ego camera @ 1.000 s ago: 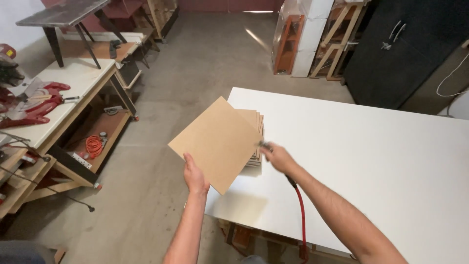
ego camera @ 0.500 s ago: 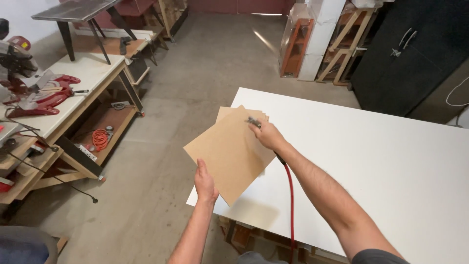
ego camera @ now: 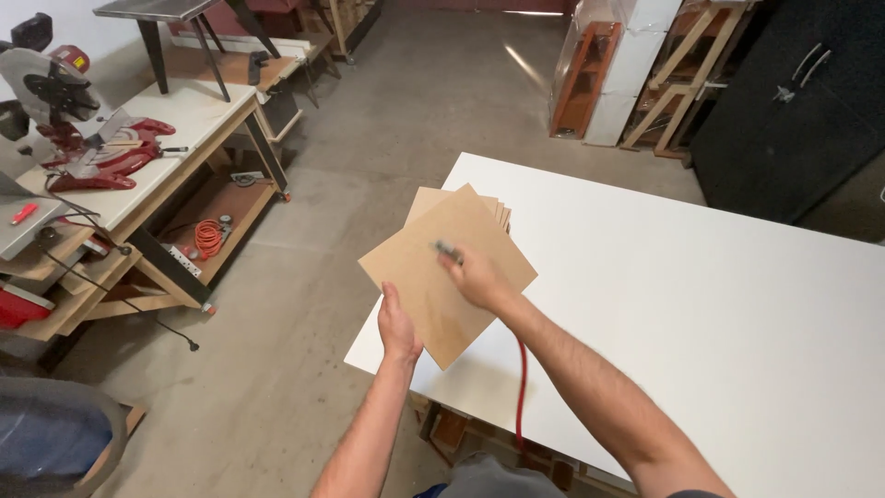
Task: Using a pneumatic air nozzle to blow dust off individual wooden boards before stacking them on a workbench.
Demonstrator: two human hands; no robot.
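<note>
- Overhead, the left hand grips the near edge of a square brown fibreboard panel, fingers closed on it, thumb on the top face.
- The panel is held tilted, one corner pointing away, over the near left corner of the white table.
- The right hand is clamped around a small metal nozzle tool, whose tip sits over the middle of the panel's face; whether it touches the board cannot be told.
- A red hose drops from under the right wrist past the table's near edge.
- Behind the held panel, a stack of similar panels lies on the table, only its far edges showing.
- Well apart on the left, a red mitre saw stands on a workbench, with a coiled orange cord on the shelf below.
- Bare concrete floor lies between bench and table.
</note>
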